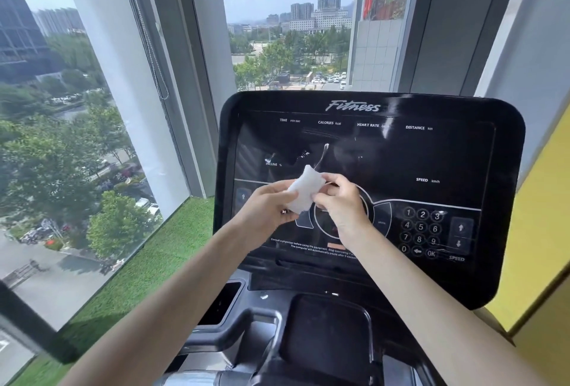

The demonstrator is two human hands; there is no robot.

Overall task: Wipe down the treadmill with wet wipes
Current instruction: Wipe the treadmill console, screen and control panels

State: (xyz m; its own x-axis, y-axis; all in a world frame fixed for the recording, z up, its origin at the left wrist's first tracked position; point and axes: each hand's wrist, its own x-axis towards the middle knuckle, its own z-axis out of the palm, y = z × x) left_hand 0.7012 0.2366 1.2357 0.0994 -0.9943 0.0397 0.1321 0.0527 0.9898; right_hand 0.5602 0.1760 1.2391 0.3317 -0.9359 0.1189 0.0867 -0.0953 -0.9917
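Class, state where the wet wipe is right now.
In the head view the wet wipe sits near centre, held between the left hand and right hand, in front of the treadmill console.

Strong daylight came in through the windows ahead and to the left, so the scene was bright, and the sky at the top was almost washed out. The glossy black treadmill console read as dark but caught pale streaks of glare near its upper middle and faint reflections on its left side. The wet wipe was close to overexposed white. The wide lens bowed the window frames and console edges outward towards the borders, where detail looked slightly soft.
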